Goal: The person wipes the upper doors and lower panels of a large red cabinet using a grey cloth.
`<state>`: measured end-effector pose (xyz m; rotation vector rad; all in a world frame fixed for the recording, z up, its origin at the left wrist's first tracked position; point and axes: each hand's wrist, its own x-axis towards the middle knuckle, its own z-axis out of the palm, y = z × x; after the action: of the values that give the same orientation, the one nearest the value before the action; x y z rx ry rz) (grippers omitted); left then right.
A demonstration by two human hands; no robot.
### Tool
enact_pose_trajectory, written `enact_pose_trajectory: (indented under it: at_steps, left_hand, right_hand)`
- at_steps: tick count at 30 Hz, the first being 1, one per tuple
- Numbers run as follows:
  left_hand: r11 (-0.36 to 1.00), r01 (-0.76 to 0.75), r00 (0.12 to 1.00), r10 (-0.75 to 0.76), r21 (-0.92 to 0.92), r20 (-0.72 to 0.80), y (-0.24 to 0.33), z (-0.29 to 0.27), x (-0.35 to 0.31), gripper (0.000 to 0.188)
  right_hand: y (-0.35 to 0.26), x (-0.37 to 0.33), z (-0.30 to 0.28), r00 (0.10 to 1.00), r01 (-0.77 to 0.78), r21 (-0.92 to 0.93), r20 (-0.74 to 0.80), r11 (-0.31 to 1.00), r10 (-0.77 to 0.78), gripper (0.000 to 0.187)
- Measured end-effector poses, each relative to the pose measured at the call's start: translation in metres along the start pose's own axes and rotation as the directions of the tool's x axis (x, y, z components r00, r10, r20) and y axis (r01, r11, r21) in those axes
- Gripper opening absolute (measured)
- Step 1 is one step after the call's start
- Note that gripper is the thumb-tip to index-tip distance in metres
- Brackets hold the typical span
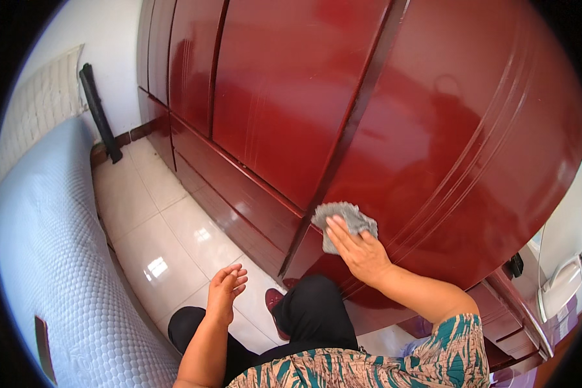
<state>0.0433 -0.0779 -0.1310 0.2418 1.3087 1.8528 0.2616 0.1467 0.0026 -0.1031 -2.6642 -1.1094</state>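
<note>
My right hand [362, 257] presses a grey cleaning cloth [344, 212] flat against the glossy dark red wardrobe door [427, 174]. The cloth lies near the door's lower left edge, close to the dark vertical gap between panels, and its rim spreads out past my fingers. Away from the wardrobe, my left hand [224, 292] hangs in the air over the tiled floor. Its fingers are loosely curled and a little apart, with nothing in them.
A bed with a light blue quilted cover [64, 258] runs along the left. Pale glossy tiles [155, 252] lie between bed and wardrobe. A long black roll [99, 113] leans in the far corner. At the right stands a low dark red cabinet [504, 317].
</note>
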Motion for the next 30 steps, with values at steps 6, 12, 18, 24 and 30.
enact_pose_trajectory:
  at_steps: [6, 12, 18, 24, 30]
  left_hand:
    - [0.996, 0.036, 0.999, -0.035, 0.076, -0.013, -0.002, -0.003, 0.004, 0.031]
    - [0.998, -0.031, 0.999, 0.032, 0.046, -0.013, 0.006, -0.015, 0.002, 0.033]
    - [0.998, -0.065, 0.997, 0.066, 0.007, -0.027, 0.006, -0.008, 0.001, 0.03]
    - [0.997, -0.066, 0.998, 0.067, 0.051, -0.015, 0.006, -0.006, -0.003, 0.031]
    - [0.988, -0.145, 0.986, 0.148, 0.049, -0.08, 0.009, -0.026, 0.001, 0.029]
  right_hand:
    - [0.034, 0.051, -0.023, 0.983, -0.148, 0.0, -0.105, 0.989, 0.148, 0.053]
    - [0.009, -0.01, -0.03, 0.989, -0.106, 0.14, 0.113, 0.984, 0.09, 0.064]
    - [-0.011, -0.09, -0.028, 0.976, -0.022, 0.071, 0.217, 0.997, 0.006, 0.063]
    - [0.067, -0.016, -0.083, 0.978, -0.204, -0.013, -0.037, 0.979, 0.203, 0.056]
    - [0.182, 0.037, -0.166, 0.786, -0.554, -0.256, -0.475, 0.792, 0.397, 0.054]
